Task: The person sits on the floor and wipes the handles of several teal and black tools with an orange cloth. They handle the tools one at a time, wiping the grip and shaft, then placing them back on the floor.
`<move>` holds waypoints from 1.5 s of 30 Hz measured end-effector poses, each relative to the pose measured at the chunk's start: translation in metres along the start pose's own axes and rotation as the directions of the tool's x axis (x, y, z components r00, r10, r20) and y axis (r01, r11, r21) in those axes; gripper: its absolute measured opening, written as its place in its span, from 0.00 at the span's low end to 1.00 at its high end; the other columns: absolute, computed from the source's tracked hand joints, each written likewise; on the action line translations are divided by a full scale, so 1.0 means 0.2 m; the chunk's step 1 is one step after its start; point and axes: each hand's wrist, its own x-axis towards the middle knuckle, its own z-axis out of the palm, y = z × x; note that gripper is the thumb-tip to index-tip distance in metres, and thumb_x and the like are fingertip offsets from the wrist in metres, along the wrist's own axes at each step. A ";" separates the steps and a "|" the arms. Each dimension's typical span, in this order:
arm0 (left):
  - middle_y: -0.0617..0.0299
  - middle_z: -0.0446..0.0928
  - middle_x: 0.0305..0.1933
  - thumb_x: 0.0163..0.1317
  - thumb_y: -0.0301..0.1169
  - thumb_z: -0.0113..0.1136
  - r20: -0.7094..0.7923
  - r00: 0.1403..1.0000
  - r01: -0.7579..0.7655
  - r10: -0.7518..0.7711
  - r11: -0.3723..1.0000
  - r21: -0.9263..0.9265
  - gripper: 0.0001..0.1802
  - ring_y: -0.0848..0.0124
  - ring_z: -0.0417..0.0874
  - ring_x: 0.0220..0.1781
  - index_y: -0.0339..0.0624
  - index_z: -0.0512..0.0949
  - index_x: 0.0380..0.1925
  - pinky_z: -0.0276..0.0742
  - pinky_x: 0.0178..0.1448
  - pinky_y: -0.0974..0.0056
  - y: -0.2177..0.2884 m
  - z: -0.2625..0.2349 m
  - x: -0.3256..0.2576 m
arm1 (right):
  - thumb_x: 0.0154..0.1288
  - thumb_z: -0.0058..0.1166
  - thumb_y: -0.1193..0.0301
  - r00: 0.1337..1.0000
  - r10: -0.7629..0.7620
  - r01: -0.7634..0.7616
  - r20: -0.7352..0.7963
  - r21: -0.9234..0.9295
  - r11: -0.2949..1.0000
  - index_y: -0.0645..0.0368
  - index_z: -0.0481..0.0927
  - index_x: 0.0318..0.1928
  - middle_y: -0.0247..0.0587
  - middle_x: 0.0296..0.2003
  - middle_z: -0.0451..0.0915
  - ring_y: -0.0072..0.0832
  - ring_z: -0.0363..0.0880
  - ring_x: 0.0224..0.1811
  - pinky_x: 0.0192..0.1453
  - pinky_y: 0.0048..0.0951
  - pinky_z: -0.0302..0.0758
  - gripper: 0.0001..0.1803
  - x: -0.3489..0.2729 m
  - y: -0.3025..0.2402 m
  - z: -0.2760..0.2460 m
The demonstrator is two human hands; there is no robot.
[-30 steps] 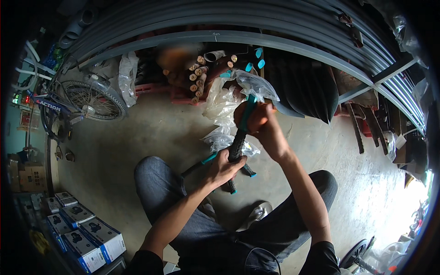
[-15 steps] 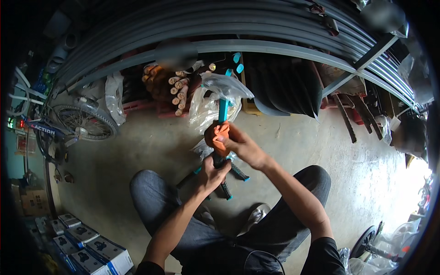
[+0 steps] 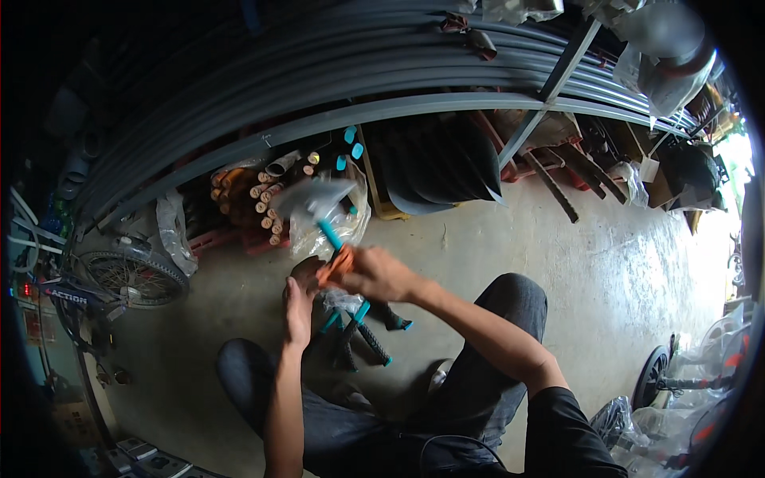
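My right hand (image 3: 378, 273) is closed round an orange cloth (image 3: 336, 267), which wraps the teal shaft of a hand tool (image 3: 329, 234). The tool tilts up to the left, and its grey, plastic-covered head is blurred, so I cannot make out its exact kind. Beside the cloth, my left hand (image 3: 299, 312) has its fingers stretched upward, close to a dark brown part that looks like shaded cloth. Whether it touches there is unclear. Below the hands, several black textured grips with teal ends (image 3: 373, 342) stand near the floor, with crumpled clear plastic (image 3: 343, 300) above them.
A rack of long grey pipes (image 3: 398, 76) spans the far side. Beneath it are wooden handles (image 3: 267, 203), dark curved sheets (image 3: 434, 163) and rusty bars (image 3: 554, 183). A bicycle wheel (image 3: 131, 279) stands left; plastic-wrapped goods with a black wheel (image 3: 652, 374) are at right.
The tool has swung from nearly upright to tilted left. My left hand has come off the grip, its fingers now straightened. My right hand remains round the cloth. The view has shifted.
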 end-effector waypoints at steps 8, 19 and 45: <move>0.63 0.73 0.39 0.73 0.45 0.48 -0.206 0.971 0.025 -0.119 0.912 -0.409 0.15 0.66 0.74 0.56 0.45 0.71 0.43 0.67 0.66 0.58 0.00 -0.05 -0.04 | 0.68 0.53 0.57 0.935 0.065 -0.104 0.347 0.094 0.990 0.61 0.74 0.50 0.45 0.37 0.80 0.34 0.79 0.40 0.47 0.36 0.74 0.20 0.09 0.06 0.31; 0.62 0.73 0.33 0.73 0.43 0.49 -0.357 0.933 -0.107 -0.045 0.912 -0.396 0.15 0.66 0.78 0.40 0.42 0.73 0.38 0.76 0.58 0.54 0.10 -0.15 -0.06 | 0.64 0.58 0.61 0.962 0.052 -0.019 0.269 -0.124 0.992 0.64 0.74 0.52 0.45 0.37 0.81 0.33 0.79 0.38 0.47 0.36 0.75 0.23 0.07 -0.08 0.35; 0.63 0.73 0.33 0.72 0.49 0.47 -0.265 0.954 -0.020 -0.141 0.852 -0.523 0.19 0.67 0.82 0.34 0.44 0.70 0.40 0.82 0.44 0.58 0.11 -0.25 -0.02 | 0.54 0.71 0.68 0.811 0.163 -0.419 0.563 0.363 0.832 0.59 0.64 0.65 0.35 0.52 0.76 0.22 0.75 0.52 0.56 0.27 0.73 0.40 0.09 0.11 0.24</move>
